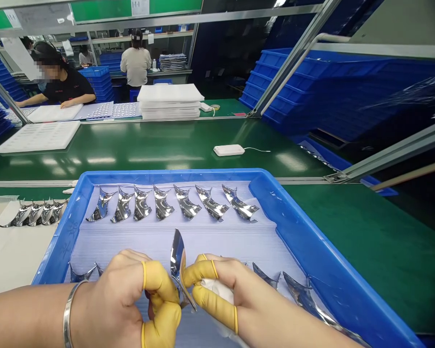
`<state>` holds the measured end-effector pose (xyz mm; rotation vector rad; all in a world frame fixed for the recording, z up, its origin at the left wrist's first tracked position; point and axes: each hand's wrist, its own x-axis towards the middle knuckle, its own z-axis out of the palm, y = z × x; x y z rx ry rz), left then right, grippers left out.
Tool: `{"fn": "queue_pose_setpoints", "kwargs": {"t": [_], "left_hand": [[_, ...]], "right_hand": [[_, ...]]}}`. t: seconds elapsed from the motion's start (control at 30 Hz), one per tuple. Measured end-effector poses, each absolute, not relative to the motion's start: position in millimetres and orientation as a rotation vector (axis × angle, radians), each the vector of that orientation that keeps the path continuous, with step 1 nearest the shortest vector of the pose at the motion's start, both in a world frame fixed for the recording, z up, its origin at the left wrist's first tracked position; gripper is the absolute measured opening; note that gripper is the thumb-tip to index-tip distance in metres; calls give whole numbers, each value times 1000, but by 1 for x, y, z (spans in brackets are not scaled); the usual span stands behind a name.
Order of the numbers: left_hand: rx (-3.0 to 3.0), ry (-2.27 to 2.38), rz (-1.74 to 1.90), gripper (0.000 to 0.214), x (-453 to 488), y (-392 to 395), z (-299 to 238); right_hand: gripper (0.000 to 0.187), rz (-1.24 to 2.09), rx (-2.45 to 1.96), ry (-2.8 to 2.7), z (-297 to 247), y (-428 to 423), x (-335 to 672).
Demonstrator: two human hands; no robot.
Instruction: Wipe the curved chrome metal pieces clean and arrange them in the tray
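My left hand [141,299], in yellow finger cots, pinches a curved, mirror-bright chrome part [178,256] near its lower end. The part stands upright between my two hands. My right hand [221,290], also in yellow finger cots, is closed around a bunched white cloth [219,290], its fingertips against the part's right side. Beneath both hands lies a blue tray [304,232] lined with white sheets. Along the tray's far side runs a row of several similar chrome parts [163,203]. More chrome parts [300,292] lie at the near side, partly hidden by my hands.
Several chrome parts [39,212] lie left of the tray on a pale sheet. A white device with a cord [229,150] rests on the green bench [159,142]. White foam sheets [170,104] and blue crates [293,82] stand behind. A person in black [70,87] works across.
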<state>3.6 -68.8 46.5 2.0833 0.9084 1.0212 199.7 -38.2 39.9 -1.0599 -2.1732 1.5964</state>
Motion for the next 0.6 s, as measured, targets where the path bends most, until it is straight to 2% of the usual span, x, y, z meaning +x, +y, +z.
{"fn": "queue_pose_setpoints", "kwargs": {"t": [0.6], "left_hand": [[2218,862,1141,22,5,-70,45]], "right_hand": [[14,1609,-1089,-2214,39,-38,199]]}}
